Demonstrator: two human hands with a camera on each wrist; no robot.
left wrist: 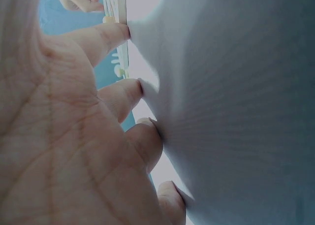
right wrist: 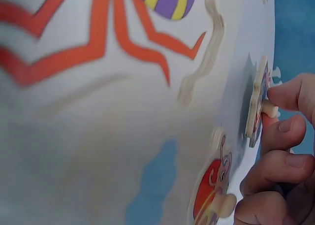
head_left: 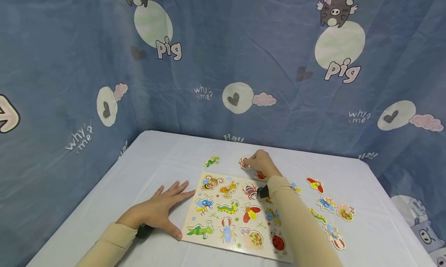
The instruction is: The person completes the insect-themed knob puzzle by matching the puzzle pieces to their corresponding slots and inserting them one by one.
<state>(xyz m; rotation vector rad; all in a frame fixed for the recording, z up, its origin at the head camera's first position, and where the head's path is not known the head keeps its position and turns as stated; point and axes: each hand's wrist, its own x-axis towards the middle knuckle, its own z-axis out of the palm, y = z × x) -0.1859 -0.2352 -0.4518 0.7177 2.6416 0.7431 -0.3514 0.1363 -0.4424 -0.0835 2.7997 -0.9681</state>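
My right hand is beyond the board's far edge, its thumb and forefinger pinching the small wooden knob of a spider puzzle piece. In the right wrist view this spider piece stands close over the white cloth, a shadow beside it. A ladybug piece with a knob lies just below those fingers. My left hand is spread, its thumb and fingertips at the left edge of the insect puzzle board. In the left wrist view, the fingertips press down on the cloth.
Several loose knobbed pieces lie to the right of the board, among them a red-winged bug, a snail and a stag beetle. A green grasshopper piece lies beyond the board. A blue curtain hangs behind the table.
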